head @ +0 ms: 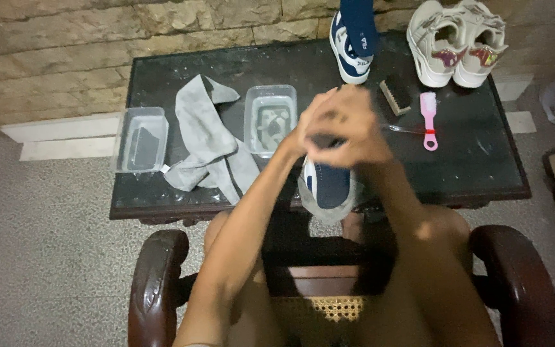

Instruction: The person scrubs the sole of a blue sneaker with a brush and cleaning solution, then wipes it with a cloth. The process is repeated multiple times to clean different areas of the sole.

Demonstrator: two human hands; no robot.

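My left hand (313, 122) and my right hand (354, 128) are clasped together over the top of a navy and white sneaker (327, 186), which hangs toe-down over the near edge of a dark table (483, 167). Both hands grip the shoe's upper end; the fingers hide that part. Its matching sneaker (349, 48) stands at the table's far edge with a navy sock sticking out of it.
A grey cloth (210, 138) lies left of centre. Two clear plastic tubs (141, 138) (271, 119) sit on the table. A block brush (394, 96), a pink brush (429, 119) and a white pair of sneakers (455, 42) are at the right. Wooden chair arms (155, 283) flank my legs.
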